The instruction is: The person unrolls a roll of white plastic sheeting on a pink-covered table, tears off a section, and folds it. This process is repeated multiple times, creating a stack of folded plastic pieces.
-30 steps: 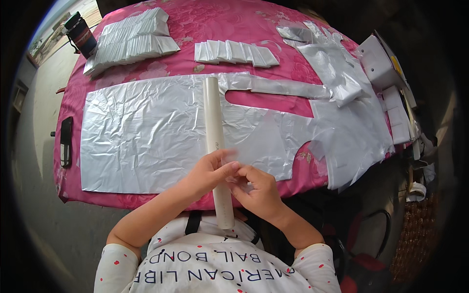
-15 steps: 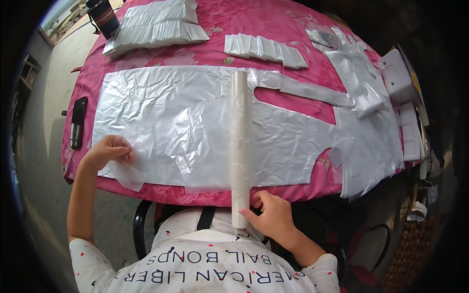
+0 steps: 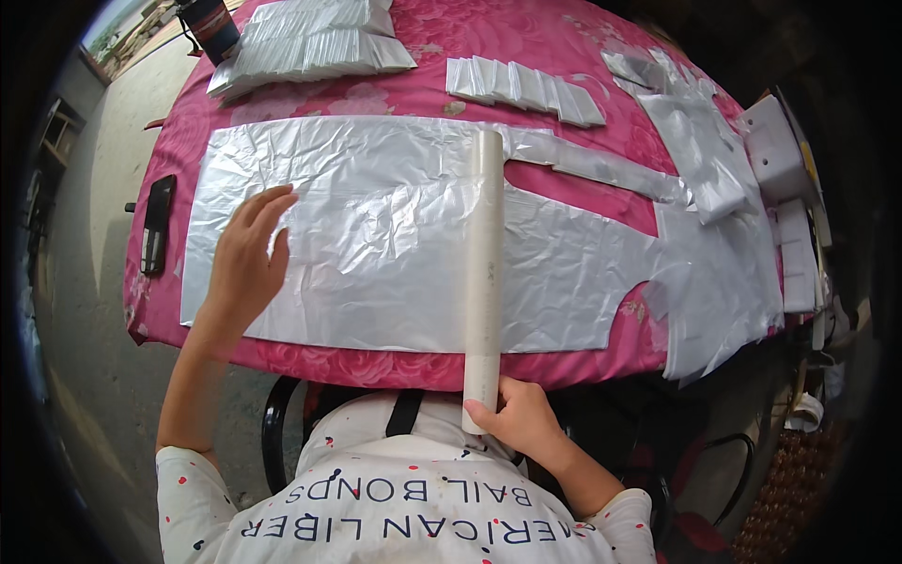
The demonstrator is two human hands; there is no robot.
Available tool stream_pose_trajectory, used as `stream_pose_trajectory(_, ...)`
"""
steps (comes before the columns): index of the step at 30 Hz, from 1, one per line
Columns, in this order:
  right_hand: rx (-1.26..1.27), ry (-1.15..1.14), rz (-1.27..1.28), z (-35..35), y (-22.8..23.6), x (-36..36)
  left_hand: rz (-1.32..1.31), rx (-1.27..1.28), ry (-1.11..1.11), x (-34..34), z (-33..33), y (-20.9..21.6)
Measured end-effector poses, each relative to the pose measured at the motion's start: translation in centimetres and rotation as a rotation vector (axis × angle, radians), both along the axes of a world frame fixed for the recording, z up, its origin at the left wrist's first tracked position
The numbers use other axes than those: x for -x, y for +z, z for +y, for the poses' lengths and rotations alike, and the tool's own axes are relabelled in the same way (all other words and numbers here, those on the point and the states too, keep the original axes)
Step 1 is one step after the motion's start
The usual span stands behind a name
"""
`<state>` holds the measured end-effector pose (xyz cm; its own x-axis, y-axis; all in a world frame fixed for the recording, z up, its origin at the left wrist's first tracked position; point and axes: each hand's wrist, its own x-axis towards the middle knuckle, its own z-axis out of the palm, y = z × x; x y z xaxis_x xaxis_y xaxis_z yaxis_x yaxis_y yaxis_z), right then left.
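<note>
A long pale tube lies across the silvery plastic bags spread flat on the table, its near end sticking out past the table edge toward my lap. My right hand is closed on that near end, thumb on top; the fingers beneath are partly hidden. Over the left part of the bags hovers my left hand, fingers stretched and thumb apart, holding nothing. Whether its fingertips touch the plastic, I cannot tell. Cut-out handle shapes show at the right end of the bags.
Folded bag stacks and a smaller fanned row lie at the back. A dark cup stands far left, a phone at the left edge. Loose clear bags and white boxes occupy the right side of the pink tablecloth.
My left hand has let go of a thin clear plastic film, opened, and moved up and right. That loose film no longer shows at the left. My right hand has closed further round the tube.
</note>
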<state>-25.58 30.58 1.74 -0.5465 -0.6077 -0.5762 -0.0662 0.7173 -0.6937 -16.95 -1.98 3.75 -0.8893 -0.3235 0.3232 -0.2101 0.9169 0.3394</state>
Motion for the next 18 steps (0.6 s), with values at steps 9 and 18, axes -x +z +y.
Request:
stream_pose_trajectory(9, 0.014, 0.032, 0.01, 0.2, -0.3, -0.1, 0.008, -0.262, -0.347, 6.9, 12.1, -7.6)
stream_pose_trajectory(18, 0.039, 0.108, 0.098, -2.9, 0.7, 6.0, -0.103, 0.002, -0.296, 7.1, 12.7, -8.2)
